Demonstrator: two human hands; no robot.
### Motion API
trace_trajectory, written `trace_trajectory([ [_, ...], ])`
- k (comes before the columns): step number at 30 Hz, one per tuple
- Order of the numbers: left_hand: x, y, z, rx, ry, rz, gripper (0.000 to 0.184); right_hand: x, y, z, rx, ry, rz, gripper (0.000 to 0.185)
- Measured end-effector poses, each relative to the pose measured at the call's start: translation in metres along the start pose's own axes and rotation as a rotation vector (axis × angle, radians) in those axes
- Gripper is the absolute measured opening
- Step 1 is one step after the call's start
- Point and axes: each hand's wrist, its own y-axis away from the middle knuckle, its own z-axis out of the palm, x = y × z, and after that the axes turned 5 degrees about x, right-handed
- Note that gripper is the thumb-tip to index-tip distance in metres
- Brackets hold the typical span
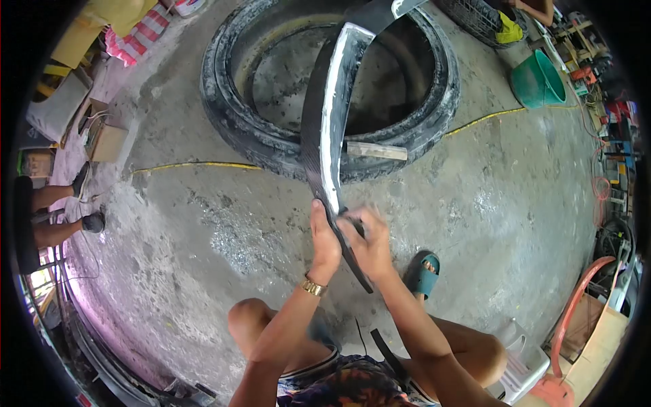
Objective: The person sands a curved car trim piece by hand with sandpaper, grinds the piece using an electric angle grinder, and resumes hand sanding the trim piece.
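Note:
A long, curved black rubber strip (pixel 315 129) with a white band along one edge rises from my hands toward the tire. The thumb and fingers of my left hand (pixel 326 245) are closed around its lower part; a gold watch is on that wrist. My right hand (pixel 369 243), slightly blurred, is closed against the strip's other edge. Something dark shows between its fingers, too unclear to name. The strip's narrow end tapers below both hands. Behind the strip a large worn tire (pixel 234 125) lies flat on the concrete floor, partly hidden by it.
A wooden stick (pixel 376 150) rests on the tire's near side. A yellow hose (pixel 196 163) crosses the floor. A green bucket (pixel 538 79) stands at upper right, a white plastic stool (pixel 525 370) at lower right. Another person's legs (pixel 57 216) are at left. Tools line the right side.

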Motion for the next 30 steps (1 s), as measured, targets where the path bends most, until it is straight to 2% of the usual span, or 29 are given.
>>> trace_trajectory([
  [3,-0.008,-0.002,0.000,0.081,-0.024,0.026,0.050,0.003,-0.013,0.006,0.018,0.002,0.000,0.009],
  [5,-0.007,0.000,-0.005,-0.007,-0.019,-0.001,0.049,0.001,-0.014,0.011,0.060,-0.008,-0.015,0.010],
  [8,0.007,0.004,0.009,0.069,-0.002,0.015,0.049,0.006,0.000,0.013,0.099,0.044,-0.039,0.010],
  [12,0.007,0.003,-0.005,0.001,-0.025,0.038,0.048,-0.005,-0.039,0.007,0.093,-0.004,0.022,0.009],
  [14,0.033,0.011,-0.016,-0.105,-0.247,0.029,0.055,-0.008,-0.040,-0.011,0.174,-0.542,0.306,0.010],
  [15,0.054,0.021,-0.019,-0.150,-0.420,0.125,0.055,-0.002,-0.035,-0.026,0.213,-0.528,0.342,0.011],
  [16,0.065,0.026,-0.018,-0.146,-0.444,0.128,0.055,0.005,-0.027,-0.041,0.250,-0.512,0.382,0.011],
  [18,0.077,0.033,-0.015,-0.341,-0.829,0.387,0.055,0.016,-0.012,-0.060,0.320,-0.610,0.469,0.011],
  [20,0.080,0.030,-0.010,-0.330,-0.815,0.371,0.058,0.030,0.001,-0.066,0.351,-0.633,0.483,0.011],
  [22,0.078,0.023,-0.008,-0.245,-0.874,0.447,0.042,0.035,0.008,-0.066,0.385,-0.649,0.493,0.011],
  [23,0.079,0.017,-0.005,-0.247,-0.888,0.449,0.042,0.036,0.012,-0.067,0.391,-0.657,0.496,0.011],
  [25,0.087,0.004,0.000,-0.045,-0.961,0.357,0.036,0.036,0.020,-0.069,0.401,-0.677,0.508,0.011],
  [26,0.088,-0.003,-0.005,-0.045,-0.972,0.361,0.036,0.036,0.021,-0.070,0.398,-0.660,0.518,0.011],
  [28,0.093,-0.012,-0.008,-0.070,-0.591,0.220,0.039,0.037,0.024,-0.072,0.390,-0.656,0.534,0.011],
  [29,0.094,-0.010,-0.011,-0.053,-0.614,0.184,0.030,0.039,0.025,-0.073,0.364,-0.649,0.516,0.010],
  [30,0.099,-0.002,-0.008,-0.047,-0.625,0.185,0.030,0.040,0.026,-0.075,0.339,-0.641,0.500,0.010],
])
